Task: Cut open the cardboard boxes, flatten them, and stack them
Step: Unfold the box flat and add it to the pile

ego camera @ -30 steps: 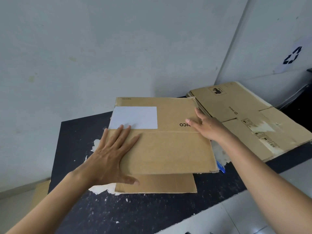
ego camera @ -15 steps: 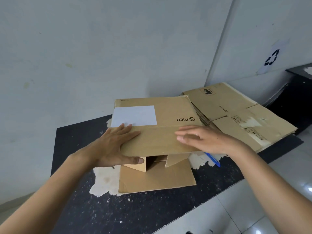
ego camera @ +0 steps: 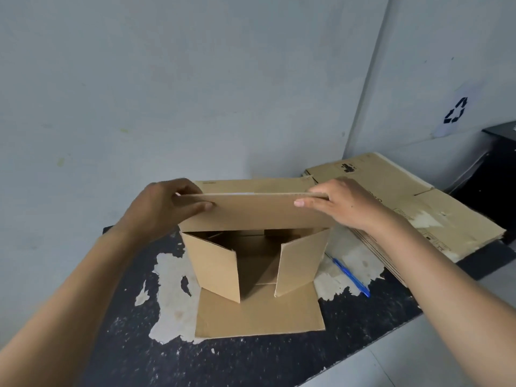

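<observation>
Pinching box (ego camera: 257, 216) top flap: left hand (ego camera: 162, 210), right hand (ego camera: 346, 205); body below grip.

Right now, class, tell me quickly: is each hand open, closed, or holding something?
Left hand: closed, pinching the top edge of the cardboard box.
Right hand: closed, gripping the same top edge.
</observation>
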